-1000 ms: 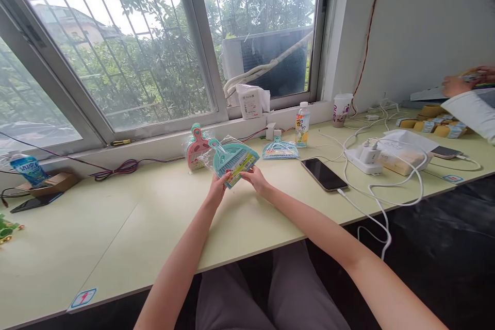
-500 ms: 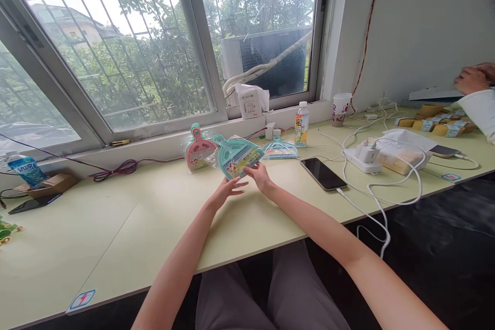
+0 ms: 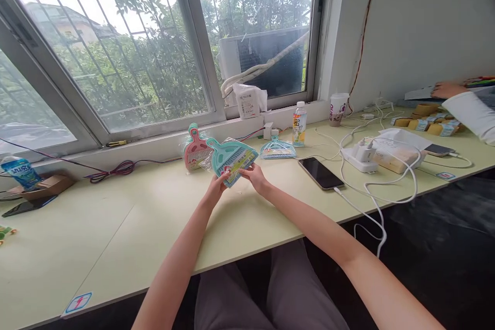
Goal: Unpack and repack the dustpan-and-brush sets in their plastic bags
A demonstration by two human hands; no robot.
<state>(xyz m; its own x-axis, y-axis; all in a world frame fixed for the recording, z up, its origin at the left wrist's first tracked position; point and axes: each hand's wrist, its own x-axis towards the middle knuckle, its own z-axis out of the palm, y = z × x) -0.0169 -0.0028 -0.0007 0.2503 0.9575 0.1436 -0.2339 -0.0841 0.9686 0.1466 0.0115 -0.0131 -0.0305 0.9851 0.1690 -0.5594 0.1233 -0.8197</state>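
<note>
My left hand (image 3: 215,188) and my right hand (image 3: 254,176) both pinch the lower edge of a teal mini dustpan-and-brush set (image 3: 229,157) in clear plastic wrap, held tilted just above the pale green desk (image 3: 154,227). Behind it a pink wrapped set (image 3: 194,151) leans against the window ledge. A light blue wrapped set (image 3: 277,148) lies flat to the right of my hands.
A phone (image 3: 320,172) on a white cable, a charger block (image 3: 359,157), a drink bottle (image 3: 298,124) and a paper cup (image 3: 337,109) lie to the right. Another person's sleeved hand (image 3: 444,89) rests at the far right. A bottle (image 3: 21,173) and box sit far left.
My left hand let go of the teal set half a second ago, fingers apart, and now pinches its lower edge again. The other person's hand dropped onto the papers.
</note>
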